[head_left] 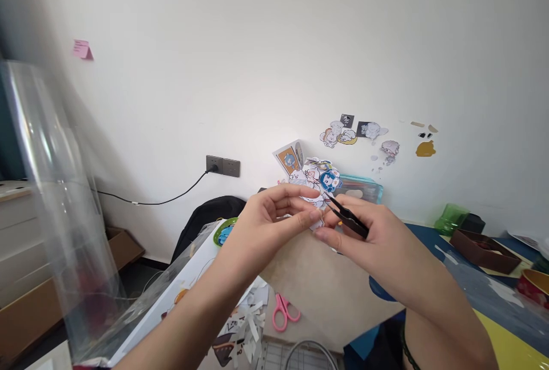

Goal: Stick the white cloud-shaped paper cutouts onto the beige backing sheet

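Note:
Both hands meet above the middle of the desk. My left hand [281,210] pinches a small white paper cutout [316,225] between thumb and fingers; most of the cutout is hidden. Black tweezers [352,221] rest in my right hand [373,227], their tips pointing up and left toward the left fingertips. The right thumb and forefinger are also at the cutout's edge. Just behind the hands stand several printed character cutouts [312,174]. Pink-handled scissors [283,311] lie on the beige desk surface [313,284] below.
White paper scraps [249,324] lie left of the scissors. A green bowl [218,237] holds blue pieces. A clear teal-edged case [362,187] stands at the back, with stickers [338,134] on the wall above. At right are a brown box [484,251] and a red tape roll [534,289].

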`<state>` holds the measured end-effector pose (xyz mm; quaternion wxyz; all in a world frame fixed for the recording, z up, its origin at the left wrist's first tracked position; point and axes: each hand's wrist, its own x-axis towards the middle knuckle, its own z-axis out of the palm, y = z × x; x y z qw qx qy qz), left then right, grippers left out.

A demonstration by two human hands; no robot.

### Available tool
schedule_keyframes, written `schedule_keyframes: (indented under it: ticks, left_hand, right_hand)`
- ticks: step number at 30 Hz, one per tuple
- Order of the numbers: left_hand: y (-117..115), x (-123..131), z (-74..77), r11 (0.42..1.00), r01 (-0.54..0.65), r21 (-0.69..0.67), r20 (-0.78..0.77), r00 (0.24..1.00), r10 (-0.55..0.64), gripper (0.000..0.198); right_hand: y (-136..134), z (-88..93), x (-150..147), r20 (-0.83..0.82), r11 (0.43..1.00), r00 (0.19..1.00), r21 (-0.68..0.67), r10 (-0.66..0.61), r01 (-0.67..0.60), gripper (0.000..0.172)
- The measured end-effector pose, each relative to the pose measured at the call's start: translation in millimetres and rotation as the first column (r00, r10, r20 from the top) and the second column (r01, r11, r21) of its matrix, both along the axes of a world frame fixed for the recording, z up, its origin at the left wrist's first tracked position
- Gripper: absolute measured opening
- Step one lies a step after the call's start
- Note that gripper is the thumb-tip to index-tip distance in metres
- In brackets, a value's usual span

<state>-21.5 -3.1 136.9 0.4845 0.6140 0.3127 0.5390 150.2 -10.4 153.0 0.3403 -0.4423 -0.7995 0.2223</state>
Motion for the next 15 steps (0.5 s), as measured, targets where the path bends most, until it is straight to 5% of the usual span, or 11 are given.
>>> schedule_keyframes:
  ticks: [6, 15]
  left_hand:
    - [-6.7, -1.8, 6.7, 0.994, -0.081, -0.070, -0.078, 0.994, 0.075, 0.018]
    - [-2.4, -3.8, 5.7, 0.997, -0.010, -0.080, -0.068, 0.998, 0.004, 0.025]
  right_hand:
    - [0.1, 0.7, 4.1, -0.033, 0.999, 0.999, 0.017, -0.029, 0.030, 0.021]
    - [-0.5, 2.6, 5.8, -0.040, 1.000, 0.999, -0.008, 0.011, -0.011, 0.023]
